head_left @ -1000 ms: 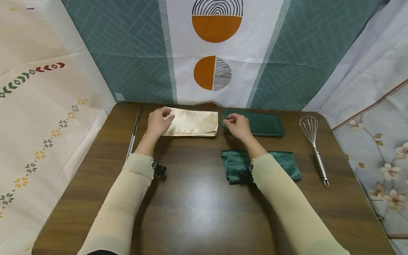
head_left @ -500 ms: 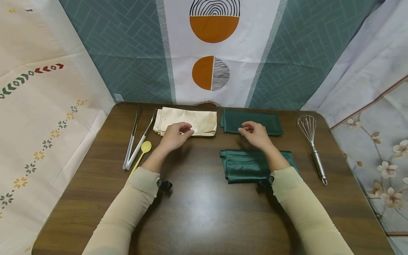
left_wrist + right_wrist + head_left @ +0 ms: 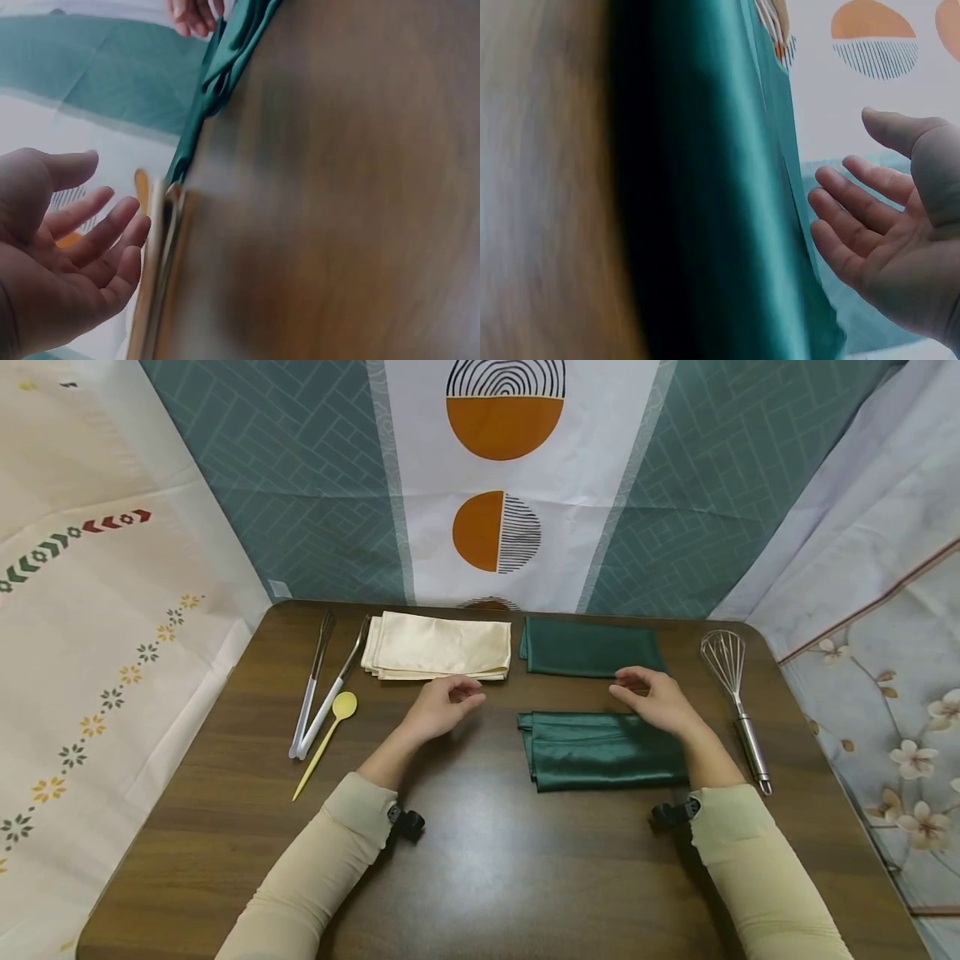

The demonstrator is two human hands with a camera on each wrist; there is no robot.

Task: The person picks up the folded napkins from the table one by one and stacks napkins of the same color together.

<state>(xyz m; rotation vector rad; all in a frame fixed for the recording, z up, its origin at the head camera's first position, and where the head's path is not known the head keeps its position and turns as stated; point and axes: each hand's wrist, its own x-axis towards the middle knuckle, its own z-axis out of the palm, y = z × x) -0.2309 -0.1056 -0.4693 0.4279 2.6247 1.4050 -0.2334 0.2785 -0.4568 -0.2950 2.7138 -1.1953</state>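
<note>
In the head view a folded cream cloth (image 3: 442,645) lies at the back of the table, with a folded dark green cloth (image 3: 588,647) to its right. Nearer the front is a second, shinier green cloth (image 3: 600,756), also folded. My left hand (image 3: 444,708) hovers by the front edge of the cream cloth, fingers relaxed and holding nothing. Over the back right part of the shiny green cloth is my right hand (image 3: 660,700), likewise loose and holding nothing. The right wrist view shows that hand's (image 3: 892,225) bare palm beside the green cloth (image 3: 727,180).
Tongs (image 3: 321,710) with white handles lie at the left on the brown wooden table (image 3: 465,860). A yellow spoon (image 3: 330,735) rests alongside them. On the far right is a metal whisk (image 3: 737,706). Patterned fabric (image 3: 502,485) hangs behind the table.
Both hands have drawn back toward the front and moved right, off the cream and rear green cloths. The tongs and yellow spoon, earlier partly covered by the left arm, now show fully.
</note>
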